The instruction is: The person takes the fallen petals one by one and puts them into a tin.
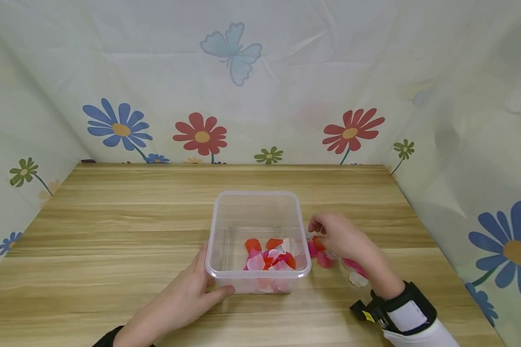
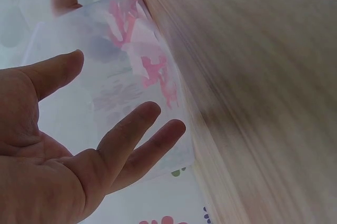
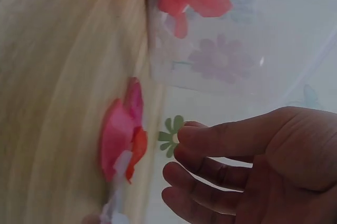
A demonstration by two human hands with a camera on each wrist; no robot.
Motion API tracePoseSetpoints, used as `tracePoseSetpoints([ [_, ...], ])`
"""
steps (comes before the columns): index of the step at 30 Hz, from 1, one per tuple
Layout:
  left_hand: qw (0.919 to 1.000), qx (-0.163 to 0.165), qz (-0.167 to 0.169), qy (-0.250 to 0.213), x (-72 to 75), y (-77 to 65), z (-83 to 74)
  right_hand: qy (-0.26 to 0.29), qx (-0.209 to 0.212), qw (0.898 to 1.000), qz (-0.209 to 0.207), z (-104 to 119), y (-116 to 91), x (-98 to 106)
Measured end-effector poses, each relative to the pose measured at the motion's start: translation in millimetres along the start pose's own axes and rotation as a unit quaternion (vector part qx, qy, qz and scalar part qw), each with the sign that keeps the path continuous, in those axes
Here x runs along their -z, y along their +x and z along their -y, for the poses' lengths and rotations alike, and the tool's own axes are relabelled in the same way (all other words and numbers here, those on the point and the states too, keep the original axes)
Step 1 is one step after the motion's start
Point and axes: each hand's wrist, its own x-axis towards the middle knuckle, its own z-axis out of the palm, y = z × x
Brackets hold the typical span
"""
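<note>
A clear plastic box (image 1: 258,275) stands on the table, with pink, red and white flower petals (image 1: 256,262) heaped in its near right part. At the box's left side is my left hand (image 1: 186,294), thumb by the near wall and other fingers partly hidden behind the corner. The left wrist view shows this hand's (image 2: 58,155) fingers spread and extended. Just right of the box, my right hand (image 1: 345,236) hovers over loose petals (image 1: 324,260) on the table. The right wrist view shows its (image 3: 247,166) fingers loosely bent, thumb near the forefinger, and no petal between them.
The wood-patterned table (image 1: 134,217) is enclosed by a white cloth (image 1: 286,96) printed with flowers and a butterfly. A white petal (image 1: 358,279) lies under the right forearm. A black strap with a small camera (image 1: 373,311) sits on the right wrist.
</note>
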Motion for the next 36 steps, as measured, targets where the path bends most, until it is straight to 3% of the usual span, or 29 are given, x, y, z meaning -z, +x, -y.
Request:
tracePoseSetpoints([
  [6,1.0,-0.002,0.0,-0.007,-0.1,-0.1,0.5,-0.004,-0.02,0.999,0.025,-11.0,5.9,-8.3],
  [20,0.9999,-0.005,0.003,-0.01,0.1,-0.3,0.2,0.014,-0.021,1.0,0.017,-19.4,9.7,-16.7],
  [36,0.9998,-0.007,0.006,-0.016,0.3,-0.5,0.8,0.032,-0.01,0.999,-0.026,-20.3,4.2,4.1],
])
